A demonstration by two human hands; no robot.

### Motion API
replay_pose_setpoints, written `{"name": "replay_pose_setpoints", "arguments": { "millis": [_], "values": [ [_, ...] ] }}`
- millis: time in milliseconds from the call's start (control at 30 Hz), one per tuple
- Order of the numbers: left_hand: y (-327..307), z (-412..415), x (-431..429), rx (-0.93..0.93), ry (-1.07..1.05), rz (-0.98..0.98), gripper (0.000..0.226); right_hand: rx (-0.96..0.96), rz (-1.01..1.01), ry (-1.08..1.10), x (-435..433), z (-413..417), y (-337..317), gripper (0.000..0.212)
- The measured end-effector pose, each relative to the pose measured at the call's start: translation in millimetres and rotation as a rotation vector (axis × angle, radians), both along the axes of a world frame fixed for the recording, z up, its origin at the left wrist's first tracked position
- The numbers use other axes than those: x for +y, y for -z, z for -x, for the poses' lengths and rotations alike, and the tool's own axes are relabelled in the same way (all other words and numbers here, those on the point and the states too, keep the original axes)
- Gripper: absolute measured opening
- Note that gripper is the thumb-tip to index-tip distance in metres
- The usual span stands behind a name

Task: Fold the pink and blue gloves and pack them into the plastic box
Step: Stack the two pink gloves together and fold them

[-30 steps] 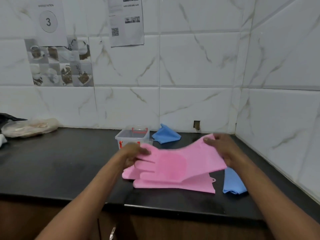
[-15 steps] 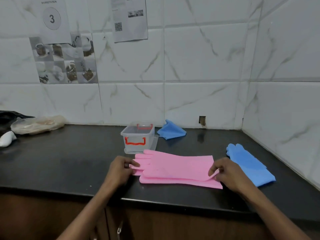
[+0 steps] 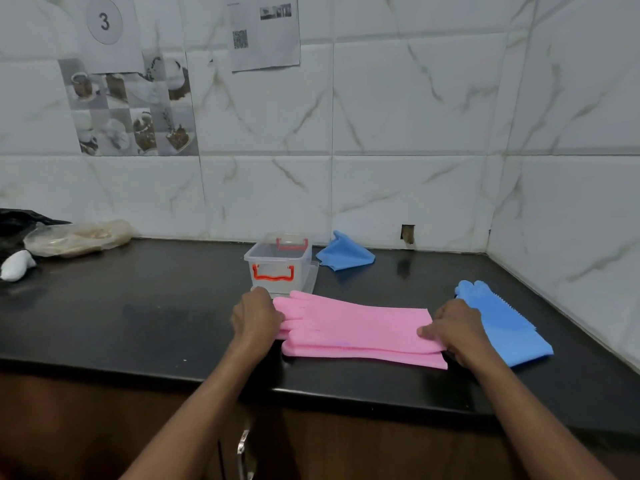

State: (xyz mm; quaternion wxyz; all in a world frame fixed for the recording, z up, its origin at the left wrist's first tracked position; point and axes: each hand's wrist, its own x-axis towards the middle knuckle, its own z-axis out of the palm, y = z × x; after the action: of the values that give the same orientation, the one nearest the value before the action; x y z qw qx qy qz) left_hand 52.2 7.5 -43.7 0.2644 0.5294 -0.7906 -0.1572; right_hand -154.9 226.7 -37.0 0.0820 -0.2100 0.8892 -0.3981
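Two pink gloves (image 3: 360, 329) lie stacked flat on the black counter, fingers pointing left. My left hand (image 3: 256, 318) grips their fingertip end and my right hand (image 3: 453, 332) presses on the cuff end. A blue glove (image 3: 502, 323) lies flat just right of my right hand. Another blue glove (image 3: 344, 252), crumpled, sits near the wall. The clear plastic box (image 3: 278, 263) with red handles stands open right behind the pink gloves, resting on its lid.
The counter's front edge (image 3: 311, 386) runs just below the gloves. A tiled side wall (image 3: 571, 202) closes the right end. At the far left lie a clear bag (image 3: 78, 237), a white object (image 3: 17, 266) and something black (image 3: 20, 220).
The upper pink glove, held up a second ago, now lies flat on the lower one. Both hands have come down onto the stack's ends. The blue glove on the right is uncovered.
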Motion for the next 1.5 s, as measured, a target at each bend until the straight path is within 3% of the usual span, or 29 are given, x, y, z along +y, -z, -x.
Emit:
{"name": "replay_pose_setpoints", "arguments": {
  "millis": [100, 200, 267, 400, 567, 700, 833, 933, 1133, 1200, 1267, 1333, 1433, 1500],
  "values": [
    [5, 0, -3, -0.013, -0.028, 0.157, 0.010, -0.129, 0.107, -0.001, -2, -1, -6, 0.043],
    [3, -2, -9, 0.140, 0.037, 0.171, 0.010, -0.376, 0.327, -0.009, -1, 1, -20, 0.022],
    [-1, 0, -14, 0.223, 0.067, 0.128, 0.009, -0.424, 0.334, -0.026, -4, 2, -23, 0.029],
    [-7, 5, -23, 0.292, 0.051, -0.011, 0.021, -0.329, 0.195, -0.058, -12, -6, -9, 0.032],
    [-6, 1, -21, 0.375, 0.027, 0.071, 0.023, -0.312, 0.374, -0.082, -9, 3, -8, 0.037],
    [12, -5, -20, 0.319, 0.060, 0.020, 0.021, -0.306, 0.266, -0.102, 0, -4, 6, 0.028],
    [26, -8, -14, 0.427, 0.066, 0.058, 0.023, -0.024, 0.191, -0.023, 1, -4, 22, 0.017],
    [25, -7, -13, 0.409, 0.063, 0.071, 0.022, 0.060, 0.092, 0.013, -1, -5, 26, 0.032],
    [29, -5, -17, 0.343, 0.002, 0.063, 0.016, 0.083, 0.113, 0.001, 6, -9, 29, 0.050],
    [26, -6, -13, 0.367, 0.013, 0.251, 0.021, 0.100, 0.194, 0.007, 8, -11, 29, 0.049],
    [23, -8, -1, 0.400, 0.193, 0.561, 0.025, 0.141, 0.270, 0.043, 10, -14, 29, 0.044],
    [22, -9, 15, 0.352, 0.520, 0.743, 0.030, 0.192, 0.277, 0.065, 10, -17, 28, 0.039],
    [26, -1, 44, 0.048, 0.925, 0.727, 0.039, 0.267, 0.204, 0.077, 9, -22, 28, 0.034],
    [29, 14, 61, -0.083, 1.039, 0.644, 0.042, 0.325, 0.152, 0.108, 9, -24, 29, 0.031]
  ]
}}
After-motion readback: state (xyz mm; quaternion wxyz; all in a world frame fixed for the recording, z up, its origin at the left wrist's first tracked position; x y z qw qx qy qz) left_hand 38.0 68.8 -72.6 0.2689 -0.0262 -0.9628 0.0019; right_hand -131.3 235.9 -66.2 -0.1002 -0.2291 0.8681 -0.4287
